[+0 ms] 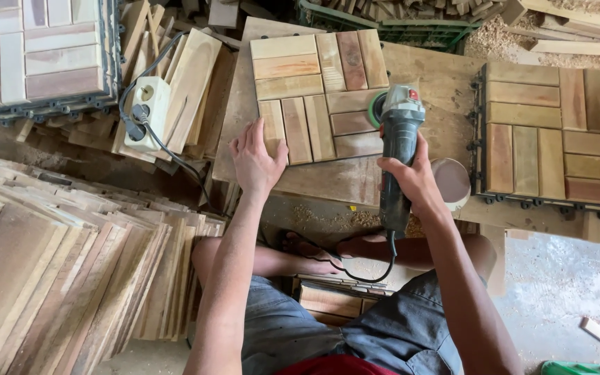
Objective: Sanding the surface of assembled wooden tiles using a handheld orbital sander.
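Right hand [417, 177]: fingers wrapped tight round the angle grinder [397, 149] body.
Grinder: long axis runs straight away from the person, disc end pointing forward, touching the wooden deck tile's [317, 97] right edge; cord trails back.
Left hand [255, 163]: fingers together, flat, pressing the tile's near-left corner.
Left of that: power strip [147, 111], stacked wood slats [71, 271].

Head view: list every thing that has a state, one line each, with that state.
Left hand: open, flat on the wooden tile.
Right hand: shut on the angle grinder.
Angle grinder: held, disc end at the tile's right edge.
Wooden tile: lying flat on the board.
Power strip: one plug in.
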